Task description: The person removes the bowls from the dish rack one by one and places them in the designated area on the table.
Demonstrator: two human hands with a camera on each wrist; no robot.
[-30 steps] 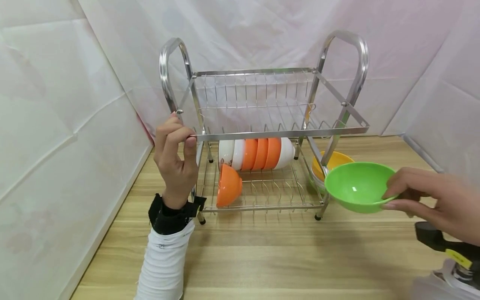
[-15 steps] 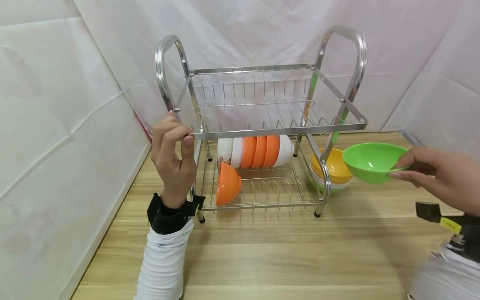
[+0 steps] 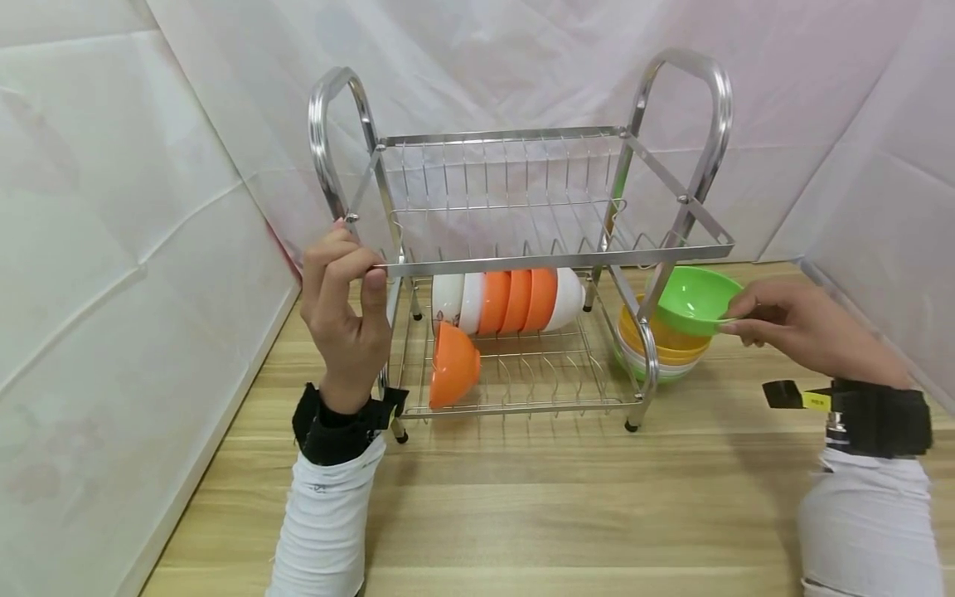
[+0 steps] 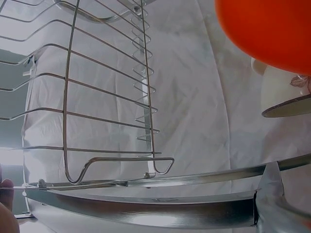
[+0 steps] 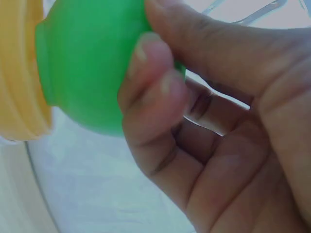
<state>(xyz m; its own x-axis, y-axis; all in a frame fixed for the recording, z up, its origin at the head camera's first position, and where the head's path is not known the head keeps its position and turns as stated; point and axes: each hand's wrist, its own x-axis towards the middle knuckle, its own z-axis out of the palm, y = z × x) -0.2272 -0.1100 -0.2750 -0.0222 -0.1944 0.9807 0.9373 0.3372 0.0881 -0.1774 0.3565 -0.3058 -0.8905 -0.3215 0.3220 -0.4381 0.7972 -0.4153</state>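
Observation:
My left hand (image 3: 345,319) grips the front left corner of the upper shelf of a two-tier metal dish rack (image 3: 522,264), thumb and fingers around the rail. My right hand (image 3: 791,323) pinches the rim of a green bowl (image 3: 697,297) between thumb and fingers. That bowl is tilted over a stack of bowls to the right of the rack, with a yellow bowl (image 3: 679,352) at the top. In the right wrist view the green bowl's base is right at the mouth of the yellow bowl (image 5: 22,73).
On the rack's lower tier stand several white and orange bowls (image 3: 496,304) in a row. One orange bowl (image 3: 453,366) stands on edge at the front left of that tier. White cloth walls (image 3: 134,249) enclose the wooden table (image 3: 522,506).
My right hand has carried the green bowl from in front of the stack, first right and back, then left over the yellow bowl. The left hand keeps its grip on the rack.

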